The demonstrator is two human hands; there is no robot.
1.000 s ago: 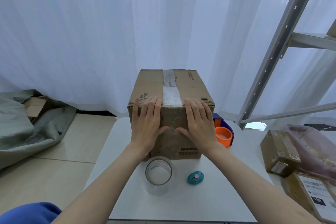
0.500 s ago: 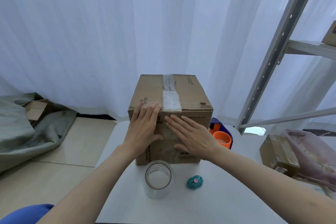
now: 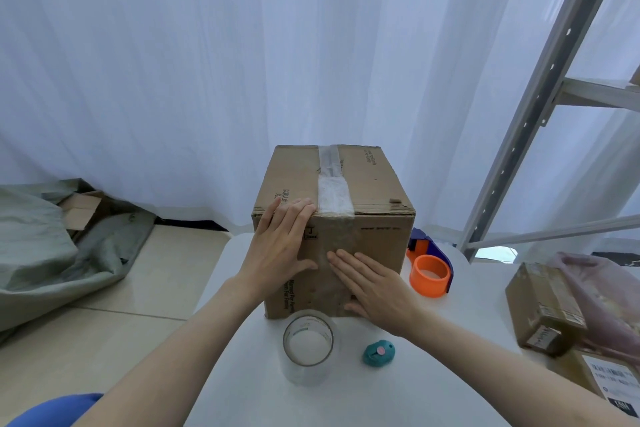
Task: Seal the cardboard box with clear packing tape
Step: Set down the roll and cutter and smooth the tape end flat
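A brown cardboard box (image 3: 370, 180) stands on the white table (image 3: 467, 333) with its flaps closed. A strip of clear tape (image 3: 334, 196) runs along the top seam and down over the near face. My left hand (image 3: 282, 250) lies flat on the near face, fingertips at the top edge left of the tape. My right hand (image 3: 375, 288) presses flat on the lower near face, over the tape's end. Neither hand grips anything. A roll of clear packing tape (image 3: 308, 347) stands on the table in front of the box.
A small teal cutter (image 3: 378, 352) lies right of the roll. An orange and blue tape dispenser (image 3: 429, 270) sits right of the box. Parcels (image 3: 543, 308) crowd the table's right end. A metal shelf frame (image 3: 540, 94) rises at right. Grey sacks (image 3: 45, 246) lie on the floor, left.
My right hand has slid down the near face from beside the top edge to the lower part. My left hand has stayed near the top edge.
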